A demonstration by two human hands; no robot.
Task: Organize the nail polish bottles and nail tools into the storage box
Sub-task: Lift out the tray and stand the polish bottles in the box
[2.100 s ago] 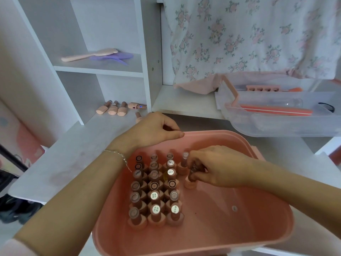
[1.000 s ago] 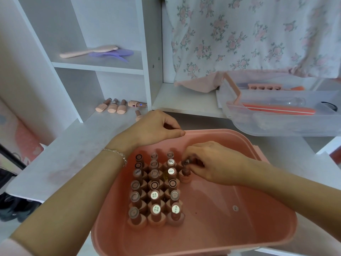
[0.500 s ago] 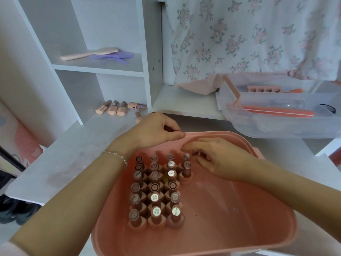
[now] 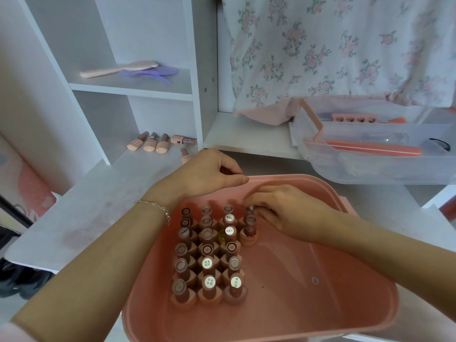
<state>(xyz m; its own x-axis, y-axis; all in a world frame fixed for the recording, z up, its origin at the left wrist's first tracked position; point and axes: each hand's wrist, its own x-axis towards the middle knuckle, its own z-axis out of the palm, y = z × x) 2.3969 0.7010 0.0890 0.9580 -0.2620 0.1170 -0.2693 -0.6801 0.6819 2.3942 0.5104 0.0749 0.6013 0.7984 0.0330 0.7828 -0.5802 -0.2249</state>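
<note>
Inside the smooth pink box [image 4: 345, 304], right hand [image 4: 288, 213] pinches a round-capped bottle [image 4: 249, 210]; left hand [image 4: 204, 174] grips the rim.

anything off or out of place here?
Nothing spilled or damaged. The bottles in the pink box stand upright in neat rows. Five bottles lie on their sides on the shelf outside it, not yet packed. The right hand is at the back bottle of the short fourth row.

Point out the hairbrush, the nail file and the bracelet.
hairbrush [image 4: 118, 69], head view, on its handle.
nail file [image 4: 375, 147], head view, middle of its orange face.
bracelet [image 4: 158, 206], head view, chain across the left wrist.
</note>
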